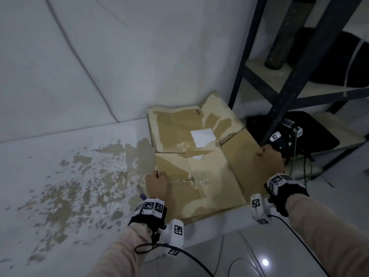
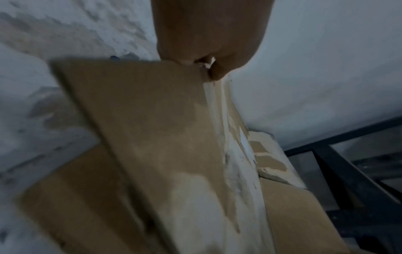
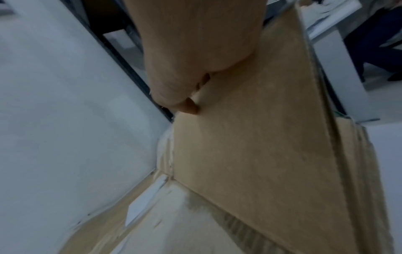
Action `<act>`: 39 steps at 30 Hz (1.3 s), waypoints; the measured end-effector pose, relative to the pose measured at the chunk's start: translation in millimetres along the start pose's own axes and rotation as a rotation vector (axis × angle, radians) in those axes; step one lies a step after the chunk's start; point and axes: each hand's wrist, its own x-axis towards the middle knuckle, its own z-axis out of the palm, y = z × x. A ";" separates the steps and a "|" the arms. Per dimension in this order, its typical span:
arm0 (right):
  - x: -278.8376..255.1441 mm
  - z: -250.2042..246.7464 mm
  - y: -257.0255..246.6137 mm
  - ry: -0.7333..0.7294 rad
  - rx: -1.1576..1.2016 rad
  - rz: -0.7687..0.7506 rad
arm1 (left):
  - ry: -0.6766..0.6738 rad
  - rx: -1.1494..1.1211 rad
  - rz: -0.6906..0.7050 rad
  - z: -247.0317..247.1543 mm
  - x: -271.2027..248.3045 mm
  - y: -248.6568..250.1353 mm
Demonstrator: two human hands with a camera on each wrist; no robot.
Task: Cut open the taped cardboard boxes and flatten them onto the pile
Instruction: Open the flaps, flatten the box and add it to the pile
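Observation:
A flattened brown cardboard box (image 1: 211, 188), with torn paper patches and clear tape, is held by both hands just above the pile of flattened cardboard (image 1: 173, 124) in the wall corner. My left hand (image 1: 156, 182) grips its left edge, and the left wrist view shows the thumb (image 2: 217, 73) curled over the board (image 2: 152, 137). My right hand (image 1: 270, 159) grips the right flap near the shelf leg, thumb (image 3: 188, 105) pressed on the board (image 3: 250, 146). A white label (image 1: 202, 137) sits on the pile's top sheet. More cardboard (image 2: 65, 206) lies under the held piece.
The pile rests on a white platform (image 1: 69, 156) with peeled brown patches, against the white wall. A black metal shelf rack (image 1: 287, 92) stands close on the right, with a black bag (image 1: 311, 128) and cables under it. A small blue-handled object (image 1: 142, 196) lies by my left wrist.

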 end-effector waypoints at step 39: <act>-200.2 145.7 -318.2 -0.547 -0.016 -0.887 | -0.238 0.551 0.230 -239.8 -18.8 -159.0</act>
